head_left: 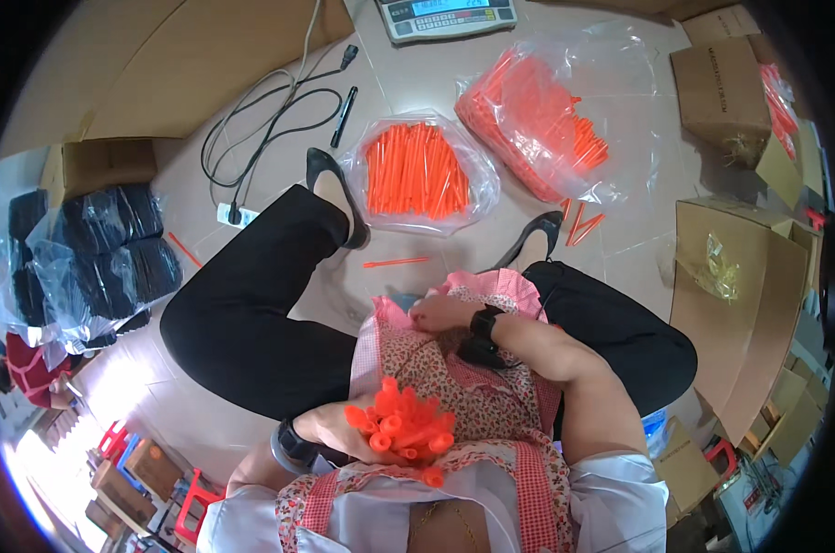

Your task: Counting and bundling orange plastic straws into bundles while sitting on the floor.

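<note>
left hand (330,426): closed round a bunch of orange tubes (403,426). right hand (440,313): beyond that bunch, fingers pinching the apron (454,369); contents unclear.

**Orange tubes against pink checks and black**

The tubes (403,426) in the left hand (330,426) are bright orange, like those in the clear bags (419,170). The apron (454,369) shows pink-and-white checks with a floral print. Trousers (242,323), shoes (330,180) and wristband (483,323) are black; the boxes (726,304) plain brown.
</note>
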The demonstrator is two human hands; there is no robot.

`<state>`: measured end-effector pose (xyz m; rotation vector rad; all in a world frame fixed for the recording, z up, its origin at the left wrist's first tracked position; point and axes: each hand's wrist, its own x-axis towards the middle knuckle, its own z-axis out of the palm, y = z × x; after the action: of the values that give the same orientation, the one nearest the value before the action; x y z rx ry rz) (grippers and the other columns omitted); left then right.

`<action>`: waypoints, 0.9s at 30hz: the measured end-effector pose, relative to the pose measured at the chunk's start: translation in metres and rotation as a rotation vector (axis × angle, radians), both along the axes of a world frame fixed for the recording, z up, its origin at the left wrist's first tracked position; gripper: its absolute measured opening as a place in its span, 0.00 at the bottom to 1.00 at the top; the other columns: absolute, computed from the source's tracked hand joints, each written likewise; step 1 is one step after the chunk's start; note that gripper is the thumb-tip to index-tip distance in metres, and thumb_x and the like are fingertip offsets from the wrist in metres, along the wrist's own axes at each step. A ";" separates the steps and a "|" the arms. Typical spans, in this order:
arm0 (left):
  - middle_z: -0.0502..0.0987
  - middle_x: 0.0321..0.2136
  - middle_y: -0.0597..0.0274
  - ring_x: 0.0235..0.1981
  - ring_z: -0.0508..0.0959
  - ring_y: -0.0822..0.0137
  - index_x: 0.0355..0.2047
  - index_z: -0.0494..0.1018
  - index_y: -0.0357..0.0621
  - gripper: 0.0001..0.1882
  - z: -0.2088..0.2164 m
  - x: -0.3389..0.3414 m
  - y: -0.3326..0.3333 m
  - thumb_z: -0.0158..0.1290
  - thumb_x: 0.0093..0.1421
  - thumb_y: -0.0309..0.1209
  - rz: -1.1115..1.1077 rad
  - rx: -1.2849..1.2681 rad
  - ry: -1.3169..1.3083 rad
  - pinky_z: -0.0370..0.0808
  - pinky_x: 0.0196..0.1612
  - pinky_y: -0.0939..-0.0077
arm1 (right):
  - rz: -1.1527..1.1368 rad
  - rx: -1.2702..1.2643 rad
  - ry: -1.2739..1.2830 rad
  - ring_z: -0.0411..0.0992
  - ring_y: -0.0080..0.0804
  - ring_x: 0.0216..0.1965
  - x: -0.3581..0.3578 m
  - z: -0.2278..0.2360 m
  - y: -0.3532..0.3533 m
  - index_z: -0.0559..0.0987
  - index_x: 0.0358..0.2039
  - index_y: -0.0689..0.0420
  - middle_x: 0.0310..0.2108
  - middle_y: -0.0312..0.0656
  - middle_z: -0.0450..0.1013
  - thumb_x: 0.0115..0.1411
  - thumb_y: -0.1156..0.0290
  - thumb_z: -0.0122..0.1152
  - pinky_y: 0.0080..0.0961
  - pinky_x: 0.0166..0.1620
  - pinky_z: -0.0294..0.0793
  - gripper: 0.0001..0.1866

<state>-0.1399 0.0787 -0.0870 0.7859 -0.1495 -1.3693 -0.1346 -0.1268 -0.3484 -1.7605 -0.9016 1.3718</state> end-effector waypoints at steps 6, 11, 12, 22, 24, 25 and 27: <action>0.76 0.43 0.57 0.43 0.74 0.66 0.49 0.69 0.37 0.25 -0.004 0.024 -0.004 0.63 0.51 0.27 0.001 -0.011 -0.200 0.72 0.47 0.71 | -0.242 -0.051 -0.612 0.73 0.39 0.42 0.037 -0.013 0.017 0.77 0.33 0.56 0.37 0.44 0.72 0.56 0.68 0.51 0.38 0.41 0.73 0.08; 0.74 0.44 0.58 0.45 0.73 0.66 0.49 0.68 0.37 0.30 -0.016 0.033 -0.004 0.66 0.47 0.30 -0.027 -0.039 -0.045 0.71 0.49 0.70 | -0.041 -0.084 -0.803 0.72 0.35 0.42 0.055 -0.054 0.037 0.77 0.33 0.54 0.37 0.41 0.70 0.59 0.68 0.48 0.33 0.40 0.75 0.09; 0.74 0.44 0.58 0.45 0.73 0.66 0.49 0.68 0.37 0.30 -0.015 0.035 -0.002 0.66 0.47 0.30 -0.019 -0.024 -0.040 0.71 0.49 0.70 | -0.003 -0.107 -0.840 0.73 0.35 0.40 0.057 -0.057 0.042 0.76 0.34 0.55 0.37 0.39 0.69 0.58 0.69 0.49 0.31 0.41 0.75 0.08; 0.74 0.35 0.63 0.39 0.74 0.71 0.45 0.68 0.38 0.18 -0.008 0.050 -0.022 0.56 0.53 0.20 0.853 0.427 0.171 0.71 0.44 0.75 | -0.369 -0.195 -0.410 0.76 0.46 0.36 0.095 -0.013 0.030 0.78 0.35 0.57 0.32 0.51 0.75 0.57 0.70 0.50 0.38 0.39 0.74 0.09; 0.74 0.35 0.62 0.39 0.74 0.70 0.45 0.67 0.38 0.18 -0.002 0.051 -0.025 0.55 0.54 0.19 0.850 0.452 0.099 0.71 0.44 0.75 | -0.407 -0.244 -0.359 0.76 0.44 0.35 0.102 0.017 0.009 0.78 0.35 0.59 0.31 0.52 0.75 0.59 0.68 0.48 0.37 0.37 0.74 0.11; 0.74 0.36 0.62 0.39 0.74 0.70 0.46 0.67 0.38 0.19 0.002 0.051 -0.029 0.56 0.54 0.19 0.902 0.468 0.108 0.71 0.44 0.75 | -0.448 -0.291 -0.283 0.77 0.41 0.33 0.103 0.031 -0.002 0.77 0.34 0.61 0.29 0.54 0.76 0.60 0.67 0.45 0.36 0.35 0.74 0.14; 0.74 0.37 0.64 0.39 0.74 0.71 0.48 0.66 0.39 0.21 0.005 0.048 -0.028 0.57 0.54 0.20 0.909 0.440 0.086 0.72 0.45 0.74 | -0.635 -0.115 -0.021 0.73 0.28 0.28 0.102 0.069 -0.027 0.77 0.35 0.61 0.24 0.47 0.74 0.61 0.65 0.51 0.28 0.32 0.71 0.13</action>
<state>-0.0920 0.0507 -0.0817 0.9840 0.5419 -0.5580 -0.0330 -0.1538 -0.2792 -1.9216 -0.2265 0.9946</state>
